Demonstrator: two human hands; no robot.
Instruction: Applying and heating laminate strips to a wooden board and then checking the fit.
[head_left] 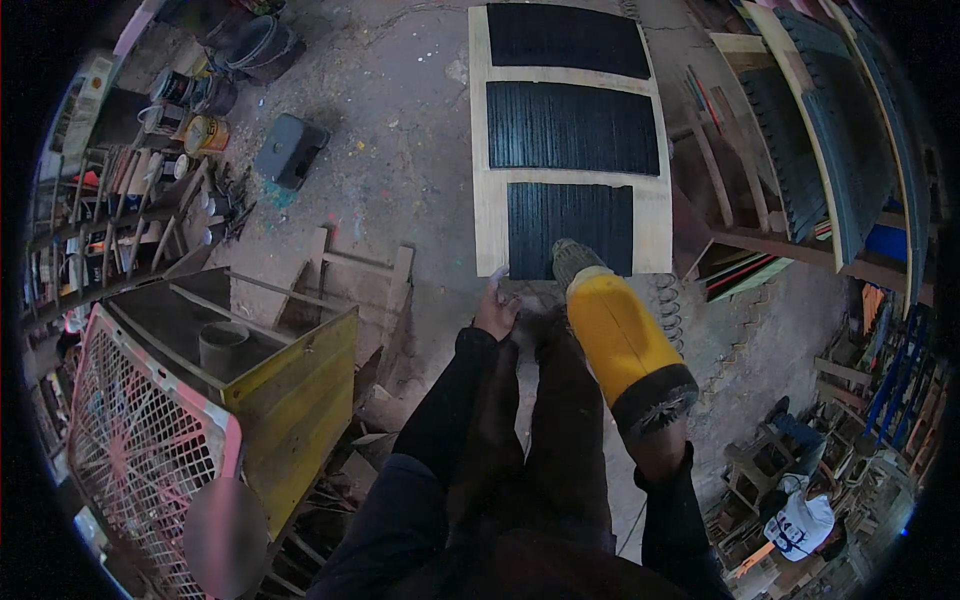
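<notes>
A long pale wooden board carries three black rectangular panels with fine grooves. My left hand is at the board's near left corner, its fingers curled at the edge. In my right hand is a yellow power tool with a black vented rear cap and a ridged grey-brown front end. That front end overlaps the near edge of the closest panel; whether it touches cannot be told. The tool's body hides most of my right fingers.
At left stands a yellow-sided bin beside a pink-and-white grille. A grey step stool sits on the stained floor, with several buckets beyond. Similar panelled boards lean on a rack at right, and a coiled spring shows near the board.
</notes>
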